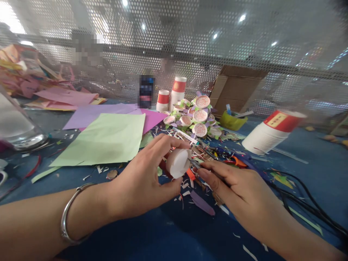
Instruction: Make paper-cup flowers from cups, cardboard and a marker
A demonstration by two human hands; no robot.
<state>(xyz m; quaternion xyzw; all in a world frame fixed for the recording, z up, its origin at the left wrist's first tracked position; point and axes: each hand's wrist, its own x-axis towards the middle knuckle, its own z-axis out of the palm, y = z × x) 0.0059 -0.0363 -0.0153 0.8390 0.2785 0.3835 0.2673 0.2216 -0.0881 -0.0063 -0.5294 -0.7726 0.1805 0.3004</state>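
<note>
My left hand (148, 177) is closed around a white cup base (178, 165), which looks like the cut-off bottom of a paper cup. Its round face is turned toward me, with fingers at the upper edge and thumb below. Pinched in my right hand (231, 185) is a slim, grey, pointed tool (194, 164), with its tip at the right edge of the cup base; most of its handle is hidden by my fingers. Just beyond both hands stands a cluster of round cup-bottom pieces (200, 116) with red patterned faces and green and purple paper bits.
Pale green paper (106, 139) lies over purple sheets at left, near a clear water container (19, 123). A tilted cup stack (268, 132), a yellow-green holder (232, 120) and black cables (301, 203) are at right. Paper scraps litter the blue table (130, 235); a perforated screen (190, 32) rises behind.
</note>
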